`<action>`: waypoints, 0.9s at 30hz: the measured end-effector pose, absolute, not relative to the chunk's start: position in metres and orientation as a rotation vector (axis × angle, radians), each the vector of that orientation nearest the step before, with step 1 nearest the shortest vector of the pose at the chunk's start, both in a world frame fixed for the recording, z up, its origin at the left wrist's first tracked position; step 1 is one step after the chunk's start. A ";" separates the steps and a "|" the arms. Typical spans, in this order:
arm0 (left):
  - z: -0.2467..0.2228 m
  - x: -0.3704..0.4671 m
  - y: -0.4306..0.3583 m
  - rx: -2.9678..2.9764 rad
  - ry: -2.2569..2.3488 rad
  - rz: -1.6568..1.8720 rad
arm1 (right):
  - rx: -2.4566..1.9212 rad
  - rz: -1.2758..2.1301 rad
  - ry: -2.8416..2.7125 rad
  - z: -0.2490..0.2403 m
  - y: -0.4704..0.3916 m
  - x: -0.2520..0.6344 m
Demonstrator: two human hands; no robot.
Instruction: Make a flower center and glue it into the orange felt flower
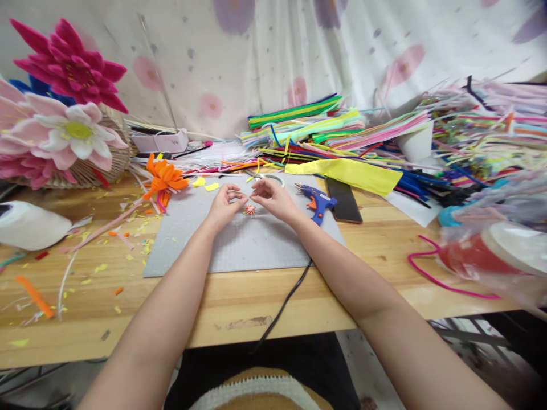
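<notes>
Over the grey cutting mat (256, 250), my left hand (227, 206) and my right hand (274, 197) face each other, fingertips almost meeting. The fingers of both are bent into a pinch, and whatever is between them is too small to make out. Just below the fingertips shows a tiny red-and-white spiky cluster (249, 210); I cannot tell whether it hangs from the fingers or lies on the mat. Right of my right hand lies a blue hot glue gun (318, 203) with an orange trigger. A roll of tape (277, 180) sits partly hidden behind that hand.
An orange pipe-cleaner flower (166, 177) lies left of the mat, near yellow scraps (211, 187). Bundles of pipe cleaners (299, 125) pile up behind. A yellow strip (346, 173) crosses a dark block (344, 200). Fuzzy flowers (77, 131) fill the left; a black cord (286, 304) crosses the table's front edge.
</notes>
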State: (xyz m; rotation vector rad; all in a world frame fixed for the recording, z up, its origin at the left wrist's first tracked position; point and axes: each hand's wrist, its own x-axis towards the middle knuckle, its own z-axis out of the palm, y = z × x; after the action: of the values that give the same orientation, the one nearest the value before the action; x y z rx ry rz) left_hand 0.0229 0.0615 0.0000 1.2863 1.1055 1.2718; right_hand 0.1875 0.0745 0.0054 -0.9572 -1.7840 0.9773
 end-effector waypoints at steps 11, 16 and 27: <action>-0.003 0.016 0.066 1.234 1.196 1.266 | -1.057 0.777 -1.850 -0.001 0.074 0.190; -0.011 0.016 0.070 1.210 1.325 1.319 | -1.131 0.730 -1.877 -0.005 0.075 0.190; -0.027 0.020 0.079 1.284 1.578 1.200 | -1.176 0.681 -1.910 -0.015 0.077 0.192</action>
State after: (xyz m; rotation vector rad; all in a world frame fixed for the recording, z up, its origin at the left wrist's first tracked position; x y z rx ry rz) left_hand 0.0201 0.0789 -0.0268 1.2839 1.5784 1.1996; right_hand 0.1921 0.0766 -0.0148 -1.1764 -1.9104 0.6813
